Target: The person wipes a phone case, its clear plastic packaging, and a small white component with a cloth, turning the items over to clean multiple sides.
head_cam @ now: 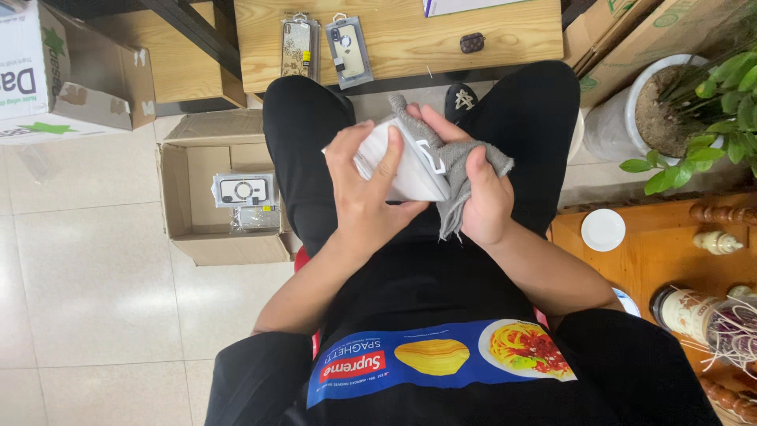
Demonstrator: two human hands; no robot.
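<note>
Over my lap, my left hand (364, 185) grips a flat white packaged phone case (410, 170), fingers wrapped across its front. My right hand (477, 185) presses a grey cloth (465, 162) against the case's right edge, and the cloth hangs down between my hands. I sit with black trousers and a black shirt below the hands.
An open cardboard box (189, 185) on the tiled floor at left holds packaged phone cases (243, 191). Two more packaged cases (323, 49) lie on the wooden table (410, 35) ahead, beside a small dark pouch (471, 42). A potted plant (670, 110) and a wooden shelf (654, 252) stand at right.
</note>
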